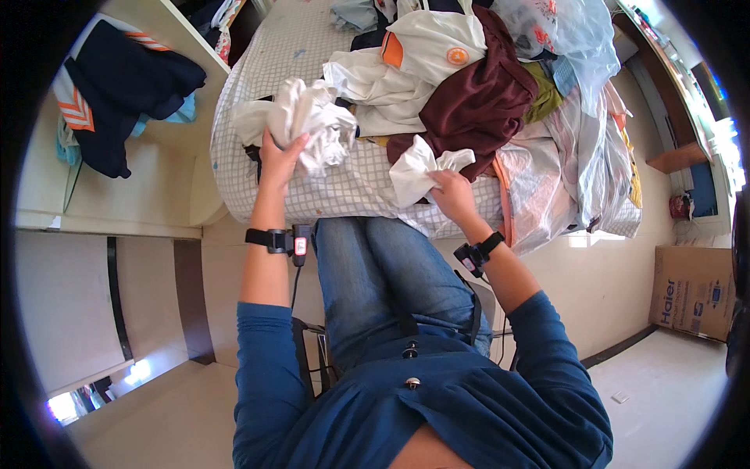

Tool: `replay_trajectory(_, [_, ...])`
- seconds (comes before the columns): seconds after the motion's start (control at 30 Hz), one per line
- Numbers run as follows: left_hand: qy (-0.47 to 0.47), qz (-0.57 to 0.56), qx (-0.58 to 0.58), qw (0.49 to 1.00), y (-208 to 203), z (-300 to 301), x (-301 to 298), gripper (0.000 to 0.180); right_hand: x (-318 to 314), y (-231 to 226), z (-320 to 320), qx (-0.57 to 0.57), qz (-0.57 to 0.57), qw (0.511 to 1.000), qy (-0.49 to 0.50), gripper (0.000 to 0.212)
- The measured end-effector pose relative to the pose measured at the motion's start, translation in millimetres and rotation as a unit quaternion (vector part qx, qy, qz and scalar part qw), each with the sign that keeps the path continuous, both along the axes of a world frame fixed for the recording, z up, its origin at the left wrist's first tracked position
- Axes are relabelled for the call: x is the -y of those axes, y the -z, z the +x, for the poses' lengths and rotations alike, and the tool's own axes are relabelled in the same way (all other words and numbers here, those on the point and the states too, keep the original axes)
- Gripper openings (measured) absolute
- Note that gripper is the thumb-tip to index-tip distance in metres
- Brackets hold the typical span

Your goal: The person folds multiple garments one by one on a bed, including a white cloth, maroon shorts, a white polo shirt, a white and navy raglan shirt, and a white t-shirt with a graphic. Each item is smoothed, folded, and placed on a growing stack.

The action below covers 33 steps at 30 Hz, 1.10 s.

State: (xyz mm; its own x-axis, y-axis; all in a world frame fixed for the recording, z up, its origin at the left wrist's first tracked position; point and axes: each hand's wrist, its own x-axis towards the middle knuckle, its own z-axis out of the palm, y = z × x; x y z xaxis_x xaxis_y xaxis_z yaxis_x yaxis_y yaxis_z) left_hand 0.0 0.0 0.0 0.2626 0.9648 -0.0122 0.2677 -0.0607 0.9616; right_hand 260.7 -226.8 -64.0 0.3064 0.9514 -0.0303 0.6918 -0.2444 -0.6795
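Above the near left of the bed, my left hand (pixel 280 160) is closed on a bunched white cloth (pixel 320 129), its thumb lying across the folds. The exact kind of garment cannot be made out. My right hand (pixel 453 193) pinches the lower right part of a smaller white cloth (pixel 412 173) near the bed's front edge. Right behind that cloth lies a dark maroon garment (pixel 488 90), spread across the pile. More white clothing (pixel 383 90) lies flat between the two hands, farther back. Some dark fabric shows partly under the left bunch.
A checked sheet covers the bed (pixel 254 74). On the far side sits a white bag with orange trim (pixel 437 47). Clear plastic bags (pixel 539 184) cover the right side. Navy clothes (pixel 137 74) fill a shelf at left. A cardboard box (pixel 691 293) stands on the floor at right.
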Motion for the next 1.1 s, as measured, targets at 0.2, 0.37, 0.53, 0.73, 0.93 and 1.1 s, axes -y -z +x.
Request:
replay_trajectory(0.2, [0.139, -0.045, 0.083, 0.986, 30.7, 23.6, 92.6, 0.078, 0.2, -48.7, -14.1, -0.558, 0.139, 0.818, 0.02, 0.03])
replay_trajectory(0.37, [0.217, -0.284, 0.355, 0.864, 23.2, 43.9, 132.8, 0.063, 1.1, -54.0, -32.0, -0.564, 0.036, 0.825, 0.004, 0.041])
replay_trajectory(0.53, [0.137, -0.249, 0.35, 0.892, 24.3, 41.6, 129.3, 0.039, -9.0, -44.9, -29.3, -0.264, 0.054, 0.957, 0.107, 0.037])
replay_trajectory(0.73, [0.135, -0.246, 0.311, 0.908, 16.5, 45.6, 140.9, 0.043, -4.2, -58.9, -68.5, -0.177, 0.148, 0.967, -0.112, 0.052])
replay_trajectory(0.93, [0.074, -0.233, 0.357, 0.902, 15.6, 8.8, 105.7, 0.03, -22.0, -61.5, -32.3, -0.396, 0.139, 0.904, 0.081, 0.019])
replay_trajectory(1.1, [-0.076, 0.238, -0.127, 0.96, 24.1, -8.1, 84.9, 0.045, -21.6, -67.2, -14.6, -0.48, 0.176, 0.845, 0.154, 0.023])
